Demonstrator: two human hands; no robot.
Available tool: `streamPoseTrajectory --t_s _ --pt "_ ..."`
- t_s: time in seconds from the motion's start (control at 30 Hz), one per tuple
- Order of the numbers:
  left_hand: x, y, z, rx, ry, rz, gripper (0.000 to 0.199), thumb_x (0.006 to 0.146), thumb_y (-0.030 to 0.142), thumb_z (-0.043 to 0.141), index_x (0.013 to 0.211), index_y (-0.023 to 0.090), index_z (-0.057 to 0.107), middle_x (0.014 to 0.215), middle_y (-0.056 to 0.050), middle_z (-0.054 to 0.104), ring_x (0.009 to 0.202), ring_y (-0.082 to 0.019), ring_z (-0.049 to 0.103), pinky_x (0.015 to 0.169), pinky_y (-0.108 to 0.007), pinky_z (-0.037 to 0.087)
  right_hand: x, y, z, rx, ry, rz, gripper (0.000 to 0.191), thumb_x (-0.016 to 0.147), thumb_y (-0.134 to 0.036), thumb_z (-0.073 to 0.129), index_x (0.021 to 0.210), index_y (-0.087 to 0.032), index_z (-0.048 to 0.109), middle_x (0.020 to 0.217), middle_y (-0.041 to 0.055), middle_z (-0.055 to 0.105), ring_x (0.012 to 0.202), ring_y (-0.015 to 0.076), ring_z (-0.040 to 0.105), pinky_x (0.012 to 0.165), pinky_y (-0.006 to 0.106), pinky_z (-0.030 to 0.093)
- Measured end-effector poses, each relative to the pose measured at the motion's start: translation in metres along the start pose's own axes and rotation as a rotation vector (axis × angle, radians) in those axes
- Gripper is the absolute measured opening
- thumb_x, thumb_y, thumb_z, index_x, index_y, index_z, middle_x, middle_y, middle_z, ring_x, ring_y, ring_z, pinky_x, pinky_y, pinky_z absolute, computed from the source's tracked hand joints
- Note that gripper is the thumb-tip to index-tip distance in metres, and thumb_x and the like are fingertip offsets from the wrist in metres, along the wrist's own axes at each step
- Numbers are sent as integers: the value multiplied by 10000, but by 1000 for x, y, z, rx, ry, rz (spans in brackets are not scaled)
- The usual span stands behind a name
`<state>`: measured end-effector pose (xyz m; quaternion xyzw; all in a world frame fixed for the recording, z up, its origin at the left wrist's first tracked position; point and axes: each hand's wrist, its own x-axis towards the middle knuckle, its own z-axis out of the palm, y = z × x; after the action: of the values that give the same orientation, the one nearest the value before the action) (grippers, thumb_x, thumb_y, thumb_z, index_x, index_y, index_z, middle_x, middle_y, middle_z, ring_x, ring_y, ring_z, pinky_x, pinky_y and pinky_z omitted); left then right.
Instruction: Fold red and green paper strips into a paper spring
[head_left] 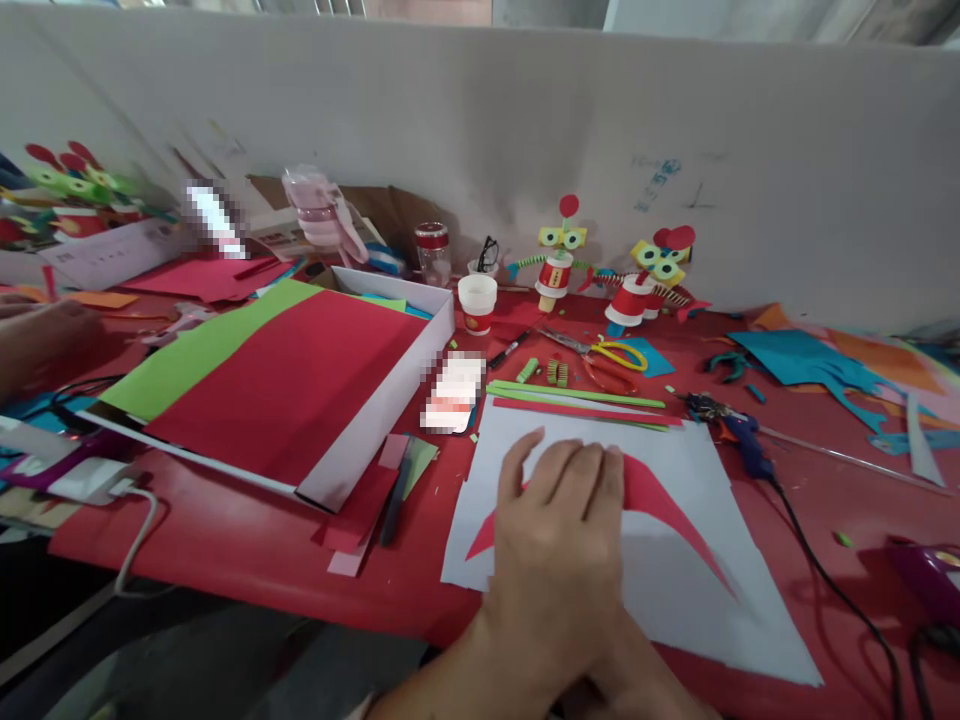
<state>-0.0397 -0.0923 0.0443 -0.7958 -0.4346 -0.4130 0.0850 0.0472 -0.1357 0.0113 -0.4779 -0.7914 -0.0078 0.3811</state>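
In the middle foreground, my left hand (559,535) lies back up, its fingers bent down and closed over a red paper strip (660,500). The strip arches out on both sides of the hand, and its right end is blurred. My right forearm (645,660) comes in from the lower right and passes under the left hand, which hides the right hand's fingers. Beneath both is a white sheet (690,590). Thin green paper strips (577,394) and a red strip (585,409) lie along its far edge.
A white box (360,440) holding red and green paper stands left. Behind are a phone (454,392), paper cup (478,300), scissors (600,355) and paper-cup figures (555,275). At right lie a glue gun (742,435) with cord and blue paper (802,360). Another person's hand (45,335) is far left.
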Motion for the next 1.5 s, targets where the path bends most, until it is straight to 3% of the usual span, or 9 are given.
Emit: streamPoseTrajectory --t_s 0.13,0.23,0.4,0.63,0.83,1.0,1.07,1.23,1.5 --pt "-15 -13 7 -6 173 61 376 833 72 500 1187 162 586 1112 -42 686 1073 -174 560 1017 -389 375 -26 31 -43 -3 79 84 102 813 -158 577 877 -195 647 833 47 681 791 164 653 714 258 553" --pt "-41 -16 25 32 -111 177 330 855 118 496 1170 131 592 1153 -68 666 1091 -196 546 1027 -406 358 -49 52 -43 -211 183 164 275 745 -231 697 986 -183 574 990 107 616 979 260 586 850 431 498" --pt "-77 -14 47 -33 -540 160 315 856 163 504 1154 130 599 1194 -96 630 1121 -208 533 967 -362 423 -67 63 -19 -418 -87 176 294 824 -247 580 1105 -164 562 1197 157 520 1185 337 425 964 543 371" --pt "-78 -21 42 -119 -585 80 387 838 90 481 1199 171 592 1253 -104 600 1132 -256 540 943 -428 465 -61 85 -39 -406 -194 154 343 800 -41 493 974 -257 694 1108 72 632 1139 282 475 983 516 353" --pt "-80 -31 31 -111 -646 71 446 866 375 521 1279 204 523 1361 -81 528 1264 -241 461 1048 -441 394 -77 95 -45 -355 -375 170 418 847 -66 439 1214 -191 598 1218 105 597 1148 255 505 974 461 425" --pt "-75 -46 8 289 -419 -186 377 875 317 505 1193 132 591 1319 -181 543 1259 -369 443 996 -578 374 -82 95 -43 -353 -355 161 411 860 -62 420 1219 -175 587 1256 100 580 1187 252 487 1020 463 404" --pt "-75 -40 5 239 -353 -110 338 868 268 519 1177 159 604 1312 -137 562 1260 -330 453 1014 -526 388 -83 96 -42 -341 -347 163 406 856 -67 431 1216 -175 587 1256 103 579 1184 254 490 1020 470 405" --pt "-88 -15 12 -4 -579 16 362 875 269 509 1226 207 576 1317 -78 568 1234 -252 499 1010 -452 434 -85 99 -44 -278 -315 156 435 852 -71 434 1256 -191 545 1280 101 556 1208 247 470 1015 476 414" --pt "-89 -11 13 15 -553 -86 289 868 309 521 1094 183 650 1220 -105 627 1121 -295 549 897 -469 471 -90 99 -53 -207 -244 192 242 876 -167 511 1042 -229 677 994 79 625 945 228 537 839 419 477"
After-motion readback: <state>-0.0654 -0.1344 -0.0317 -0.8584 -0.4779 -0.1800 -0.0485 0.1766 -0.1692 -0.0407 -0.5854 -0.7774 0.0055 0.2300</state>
